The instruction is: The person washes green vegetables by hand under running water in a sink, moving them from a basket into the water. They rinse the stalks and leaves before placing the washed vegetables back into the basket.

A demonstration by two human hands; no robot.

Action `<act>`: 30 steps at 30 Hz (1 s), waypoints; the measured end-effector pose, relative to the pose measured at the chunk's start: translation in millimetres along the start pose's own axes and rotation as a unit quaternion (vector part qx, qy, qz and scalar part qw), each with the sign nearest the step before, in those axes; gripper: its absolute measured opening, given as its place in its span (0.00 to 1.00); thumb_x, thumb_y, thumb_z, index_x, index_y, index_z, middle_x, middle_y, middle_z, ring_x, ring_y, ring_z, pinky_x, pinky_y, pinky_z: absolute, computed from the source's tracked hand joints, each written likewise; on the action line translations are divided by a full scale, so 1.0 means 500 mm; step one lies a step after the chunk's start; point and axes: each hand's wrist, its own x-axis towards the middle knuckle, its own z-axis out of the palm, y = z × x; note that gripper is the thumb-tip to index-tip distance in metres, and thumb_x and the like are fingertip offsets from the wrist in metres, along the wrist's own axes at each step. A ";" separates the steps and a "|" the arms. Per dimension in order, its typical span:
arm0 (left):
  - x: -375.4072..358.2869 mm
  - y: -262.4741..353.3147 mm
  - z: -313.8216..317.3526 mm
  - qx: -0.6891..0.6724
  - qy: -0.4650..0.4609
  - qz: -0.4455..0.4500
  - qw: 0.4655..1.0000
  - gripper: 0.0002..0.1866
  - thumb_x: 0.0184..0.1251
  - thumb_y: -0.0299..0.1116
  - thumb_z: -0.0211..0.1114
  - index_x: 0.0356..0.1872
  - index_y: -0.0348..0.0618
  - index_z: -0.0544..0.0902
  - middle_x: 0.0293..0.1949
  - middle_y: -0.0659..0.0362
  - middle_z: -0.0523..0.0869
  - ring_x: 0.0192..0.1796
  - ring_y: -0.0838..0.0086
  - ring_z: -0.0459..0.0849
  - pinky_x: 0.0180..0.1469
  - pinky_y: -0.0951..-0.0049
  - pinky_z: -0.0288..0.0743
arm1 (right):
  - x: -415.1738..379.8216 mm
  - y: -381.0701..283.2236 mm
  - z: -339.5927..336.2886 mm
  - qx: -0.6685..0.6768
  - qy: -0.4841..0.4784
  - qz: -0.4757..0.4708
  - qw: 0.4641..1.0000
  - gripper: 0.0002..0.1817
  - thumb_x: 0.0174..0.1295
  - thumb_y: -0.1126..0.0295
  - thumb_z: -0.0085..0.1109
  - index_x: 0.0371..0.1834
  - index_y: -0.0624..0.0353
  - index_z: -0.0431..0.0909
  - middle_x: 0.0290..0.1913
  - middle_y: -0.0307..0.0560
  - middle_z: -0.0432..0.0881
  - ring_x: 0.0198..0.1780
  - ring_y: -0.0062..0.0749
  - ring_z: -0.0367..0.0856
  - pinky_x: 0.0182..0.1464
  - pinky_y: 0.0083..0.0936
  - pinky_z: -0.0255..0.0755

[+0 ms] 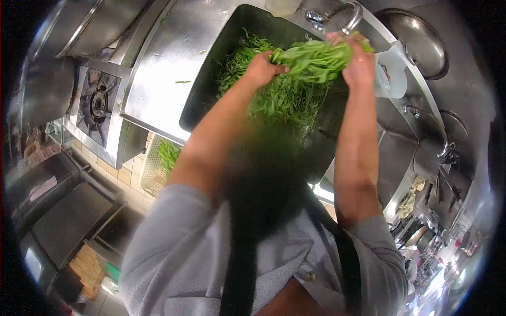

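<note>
A bunch of long leafy greens (316, 60) is stretched between my two hands above the sink basin (208, 87). My left hand (262, 69) is closed around its left end, thumb laid along the leaves. At the other end, near the faucet (356, 20), my right hand (359, 66) grips the bunch, with its fingers partly covered by leaves and somewhat blurred. Beneath them, a heap of loose greens (290, 102) lies in the dark basin. A blurred dark shape hides the near part of the basin.
Left of the basin is a steel counter (163, 73) with a few leaf scraps. A gas burner (98, 102) stands farther left. On the floor below sits a pale basket (152, 171) holding greens. A translucent container (395, 73) and a round metal lid (416, 45) are at right.
</note>
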 end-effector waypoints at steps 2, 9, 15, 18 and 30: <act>0.011 -0.051 0.004 -0.171 0.021 -0.038 0.984 0.31 0.52 0.33 0.78 0.56 0.29 0.76 0.41 0.52 0.87 0.41 0.67 0.85 0.49 0.68 0.77 | 0.011 -0.014 -0.049 -0.028 -0.003 -0.005 1.000 0.08 0.65 0.69 0.57 0.37 0.63 0.81 0.39 0.49 0.85 0.31 0.32 0.81 0.45 0.33 0.79; -0.008 0.043 -0.006 -0.489 -0.079 -0.064 0.867 0.21 0.62 0.24 0.68 0.56 0.34 0.75 0.44 0.51 0.86 0.47 0.65 0.86 0.50 0.62 0.81 | -0.076 0.090 -0.058 -0.329 -0.164 0.118 0.922 0.23 0.53 0.58 0.73 0.47 0.61 0.81 0.37 0.40 0.84 0.30 0.23 0.77 0.35 0.23 0.72; 0.002 0.057 0.034 -0.613 -0.112 0.028 0.781 0.17 0.65 0.22 0.64 0.54 0.33 0.76 0.50 0.48 0.84 0.52 0.62 0.84 0.52 0.58 0.81 | -0.120 0.174 -0.035 -0.308 -0.173 0.204 0.913 0.22 0.51 0.64 0.74 0.46 0.62 0.79 0.34 0.41 0.82 0.28 0.23 0.78 0.31 0.23 0.73; 0.003 0.052 0.046 -0.591 -0.119 0.053 0.796 0.16 0.61 0.20 0.65 0.51 0.33 0.79 0.49 0.50 0.85 0.49 0.63 0.84 0.53 0.59 0.81 | -0.116 0.161 -0.034 -0.306 -0.135 0.168 0.927 0.19 0.53 0.67 0.70 0.45 0.64 0.79 0.33 0.42 0.82 0.28 0.24 0.79 0.30 0.25 0.74; 0.023 0.100 0.004 -0.316 -0.107 0.005 0.943 0.32 0.53 0.25 0.75 0.59 0.39 0.70 0.46 0.54 0.83 0.45 0.66 0.85 0.43 0.65 0.84 | -0.119 0.105 -0.093 -0.369 -0.136 0.200 0.898 0.19 0.54 0.67 0.68 0.46 0.65 0.80 0.33 0.45 0.83 0.28 0.25 0.79 0.29 0.26 0.75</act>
